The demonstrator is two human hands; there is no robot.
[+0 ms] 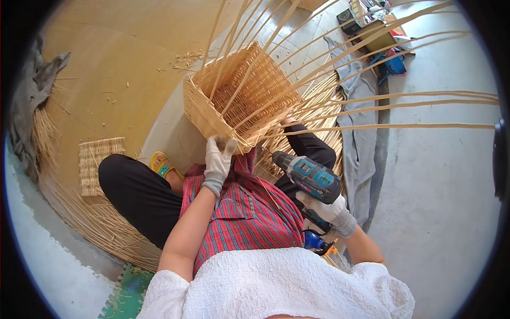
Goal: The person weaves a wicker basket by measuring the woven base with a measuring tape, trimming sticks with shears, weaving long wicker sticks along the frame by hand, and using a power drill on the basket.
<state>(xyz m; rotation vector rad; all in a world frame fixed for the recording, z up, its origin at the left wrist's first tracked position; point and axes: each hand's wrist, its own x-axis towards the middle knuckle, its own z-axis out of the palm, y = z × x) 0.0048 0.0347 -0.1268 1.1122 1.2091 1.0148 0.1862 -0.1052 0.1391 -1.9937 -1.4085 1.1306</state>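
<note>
A woven wicker basket (210,114) is tilted in front of my knees, its open side toward me and long loose canes (372,101) fanning out from its rim to the upper right. My left hand (218,159), in a white glove, grips the basket's near corner, with the thumb along the outside. A teal and black cordless drill (313,175) is in my gloved right hand (326,210), which wraps round its handle. The drill points up and left toward the basket, apart from it. Part of the handle is hidden by the glove.
Bundles of loose canes lie under the basket at right (332,127) and at lower left (101,223). A flat woven panel (98,159) lies by my left knee. Grey cloth (361,143) runs along the right. A blue object (314,242) sits below the drill; a cluttered box (377,34) stands upper right.
</note>
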